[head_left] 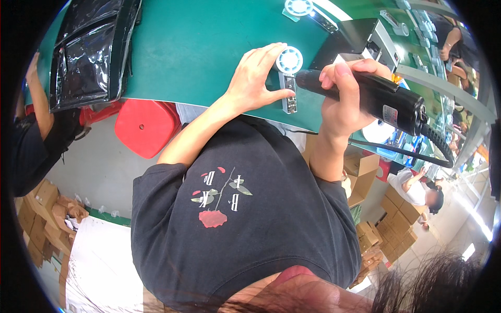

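On the green work table, my left hand [254,78] is closed around a small handheld fan [288,61], thumb by its handle and fingers at its round head. The fan has a white ring with light blue blades. Its handle [289,98] lies opened toward me, with metal and small parts showing inside. My right hand [345,96] grips a black electric screwdriver [389,99], held sideways with its front end close to the fan's neck. Whether its bit touches the fan I cannot make out. A black cable [441,146] curls from its back end.
A second fan [299,7] lies at the table's far edge, near a dark box [348,40]. Black glossy plastic [88,57] covers something at the left. A red stool [143,128] stands below the table edge. Cardboard boxes [394,219] and other people are around.
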Available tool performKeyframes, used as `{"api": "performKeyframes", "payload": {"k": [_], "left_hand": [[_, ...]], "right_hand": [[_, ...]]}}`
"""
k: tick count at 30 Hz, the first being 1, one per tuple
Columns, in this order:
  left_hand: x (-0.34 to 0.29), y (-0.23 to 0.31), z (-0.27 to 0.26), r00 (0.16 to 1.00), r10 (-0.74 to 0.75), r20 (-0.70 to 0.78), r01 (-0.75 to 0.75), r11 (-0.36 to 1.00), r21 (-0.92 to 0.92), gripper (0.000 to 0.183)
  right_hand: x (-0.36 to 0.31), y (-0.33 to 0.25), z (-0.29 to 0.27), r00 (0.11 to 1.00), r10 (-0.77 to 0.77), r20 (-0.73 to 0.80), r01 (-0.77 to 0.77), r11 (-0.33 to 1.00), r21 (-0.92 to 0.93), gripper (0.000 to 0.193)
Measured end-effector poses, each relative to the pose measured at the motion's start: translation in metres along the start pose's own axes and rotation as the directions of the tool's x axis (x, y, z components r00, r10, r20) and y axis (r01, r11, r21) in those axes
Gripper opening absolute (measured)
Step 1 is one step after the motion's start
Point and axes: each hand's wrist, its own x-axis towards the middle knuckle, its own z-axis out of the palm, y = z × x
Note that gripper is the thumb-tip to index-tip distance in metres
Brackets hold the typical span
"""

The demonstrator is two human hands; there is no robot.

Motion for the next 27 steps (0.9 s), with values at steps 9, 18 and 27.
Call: {"api": "performKeyframes", "payload": {"k": [9, 18, 27], "left_hand": [[0.000, 0.004, -0.002, 1.000, -0.017, 0.006, 0.017, 1.000, -0.002, 0.093], [0.000, 0.003, -0.002, 1.000, -0.030, 0.000, 0.030, 0.999, -0.029, 0.076], [0.001, 0.003, -0.001, 0.999, -0.043, -0.014, 0.042, 0.998, -0.051, 0.076]], "right_hand": [[-0.009, 0.000, -0.006, 0.998, -0.029, 0.051, 0.035, 0.993, -0.113, 0.032], [-0.015, -0.004, -0.007, 0.998, -0.017, 0.062, 0.024, 0.994, -0.104, 0.034], [-0.017, -0.005, -0.007, 0.997, -0.013, 0.072, 0.020, 0.994, -0.108, 0.036]]}}
